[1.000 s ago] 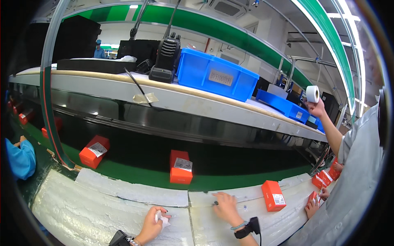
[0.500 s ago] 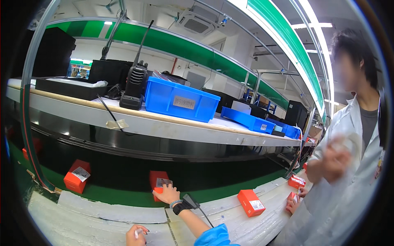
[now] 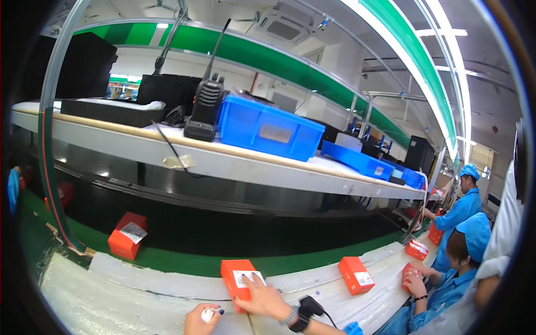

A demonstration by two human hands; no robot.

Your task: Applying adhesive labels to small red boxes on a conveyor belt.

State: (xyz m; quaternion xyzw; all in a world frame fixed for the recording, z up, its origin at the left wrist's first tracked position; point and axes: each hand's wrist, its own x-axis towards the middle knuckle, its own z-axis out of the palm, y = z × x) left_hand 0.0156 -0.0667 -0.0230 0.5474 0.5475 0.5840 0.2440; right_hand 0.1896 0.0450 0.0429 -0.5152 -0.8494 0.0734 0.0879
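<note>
An orange-red box (image 3: 230, 274) with a white label lies on the pale padded bench in front of me. My right hand (image 3: 260, 297), with a bracelet and a dark wristband, grips it, thumb along its near side and fingers over the label. Just left of the box, my left hand (image 3: 200, 320) is closed around a small white object (image 3: 208, 314), too covered to tell its kind. Another orange-red box (image 3: 357, 276) with a label lies on the bench to the right, apart from my hands.
Beyond the bench runs a dark green-edged conveyor belt (image 3: 184, 237) carrying an orange-red box (image 3: 127, 237). Above it, a shelf (image 3: 234, 162) holds a walkie-talkie (image 3: 205, 109) and blue bins (image 3: 271, 128). On the right, co-workers in blue (image 3: 455, 287) handle boxes; a white sleeve (image 3: 499, 234) is close by.
My right hand has drawn the box off the belt's edge onto the bench, nearer my left hand. The view has shifted, and the person in white has moved mostly out of sight at right.
</note>
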